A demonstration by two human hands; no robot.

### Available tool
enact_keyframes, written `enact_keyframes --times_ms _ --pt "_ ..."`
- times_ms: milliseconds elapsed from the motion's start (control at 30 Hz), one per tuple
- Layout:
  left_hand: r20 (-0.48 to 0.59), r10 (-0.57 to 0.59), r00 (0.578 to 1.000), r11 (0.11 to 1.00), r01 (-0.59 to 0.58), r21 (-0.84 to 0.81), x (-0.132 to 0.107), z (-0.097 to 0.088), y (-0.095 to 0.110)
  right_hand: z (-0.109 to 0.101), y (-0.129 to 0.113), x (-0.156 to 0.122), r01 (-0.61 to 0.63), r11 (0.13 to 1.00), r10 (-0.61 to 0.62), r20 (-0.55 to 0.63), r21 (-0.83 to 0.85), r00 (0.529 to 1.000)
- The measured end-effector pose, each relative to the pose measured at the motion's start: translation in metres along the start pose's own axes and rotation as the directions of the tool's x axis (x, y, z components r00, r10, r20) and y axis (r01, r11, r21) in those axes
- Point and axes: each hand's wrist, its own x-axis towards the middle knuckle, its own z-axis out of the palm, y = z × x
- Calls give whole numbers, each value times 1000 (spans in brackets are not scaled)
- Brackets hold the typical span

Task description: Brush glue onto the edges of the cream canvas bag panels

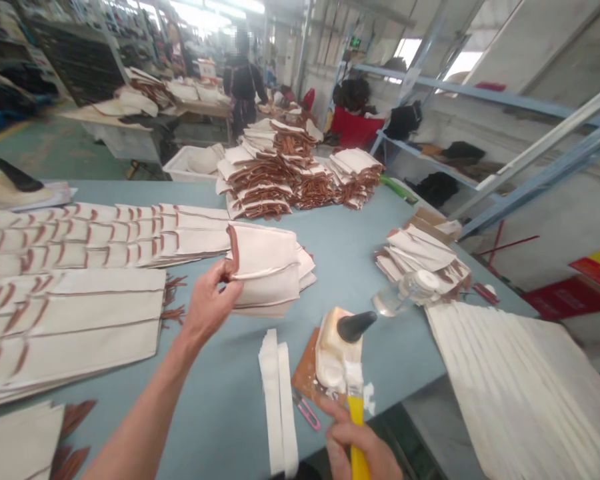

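Note:
My left hand (219, 290) pinches the brown edge of a cream fabric piece (265, 257), which lies on a small stack of similar pieces. In my right hand (355, 440) is a paintbrush (356, 407) with a yellow handle. Its white-coated bristles touch the front of a cream glue container (327, 360) with a black cone-shaped spout. The container rests on a brown board (305, 363) spotted with white glue. Close by lie a pink-handled tool (307, 410) and white fabric strips (279, 400).
Overlapping cream pieces with brown edging (105, 237) cover the table's left side. Tall stacks (265, 173) stand at the back. A clear jar (405, 293) lies beside another pile (420, 253) at right. White sheets (520, 380) hang past the right edge. A person (243, 83) stands farther back.

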Motion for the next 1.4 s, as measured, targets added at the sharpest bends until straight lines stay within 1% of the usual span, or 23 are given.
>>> enact_keyframes --times_ms 133,200,300,400,533,633,700,767,800,833,867,933,967,1000,1033,1067,1100,1133,1167,1233,1267,1333,1400 --pt "33 -3 999 1000 3 2 -66 -45 5 9 -9 34 69 995 -76 105 68 992" --pt "58 9 998 1000 -9 2 -97 -57 4 21 -15 55 149 979 -169 152 136 974" --pt "91 109 990 993 -112 25 -136 -72 -1 46 -24 83 221 961 -245 148 165 958" --pt "96 249 964 964 -256 66 -163 -87 -4 74 -33 98 211 950 -270 263 231 926" --pt "-5 369 930 923 -365 123 -183 -110 -2 98 -48 96 150 911 -319 426 384 847" --pt "-41 288 957 957 -286 58 -193 -125 -5 101 -65 86 182 906 -340 401 382 851" --pt "-24 127 992 989 -129 -67 -201 -132 -15 95 -76 79 268 882 -397 306 387 865" --pt "-62 -98 993 969 81 -235 -212 -137 -32 87 -85 74 367 842 -475 222 395 852" --pt "-118 -226 967 928 176 -328 -217 -140 -42 84 -89 72 402 825 -506 202 398 838" --pt "-203 -352 914 878 246 -411 -223 -142 -52 81 -93 71 427 814 -529 196 394 826" --pt "-290 -457 841 832 289 -473 -229 -144 -61 78 -96 69 444 807 -543 195 389 817" --pt "-430 -584 688 783 337 -523 -240 -149 -71 76 -100 65 461 801 -558 198 383 806" --pt "-473 -590 654 793 362 -489 -245 -152 -71 76 -102 63 469 799 -563 198 376 802" --pt "-498 -551 669 830 379 -409 -249 -154 -68 76 -103 60 475 800 -565 195 366 802" --pt "-499 -466 731 884 366 -290 -251 -156 -63 77 -104 57 477 803 -563 193 356 803" --pt "-472 -345 811 938 314 -147 -253 -156 -55 77 -105 54 480 806 -562 194 347 804" --pt "-419 -194 887 977 215 3 -253 -156 -46 78 -106 52 483 808 -562 198 337 803" --pt "-350 -39 936 989 86 119 -253 -153 -36 78 -107 49 486 810 -563 203 328 801" --pt "-282 96 955 981 -43 187 -251 -150 -27 77 -107 46 486 813 -562 212 322 799" --pt "-190 274 943 945 -227 234 -248 -140 -13 76 -109 41 480 819 -556 232 313 798" --pt "-171 323 931 927 -276 253 -247 -134 -9 75 -110 39 478 823 -552 236 307 800" --pt "-196 367 909 900 -294 323 -248 -123 -4 72 -112 33 471 831 -542 240 295 805" --pt "-255 361 897 888 -247 389 -252 -115 -5 70 -114 26 454 844 -523 251 287 814"
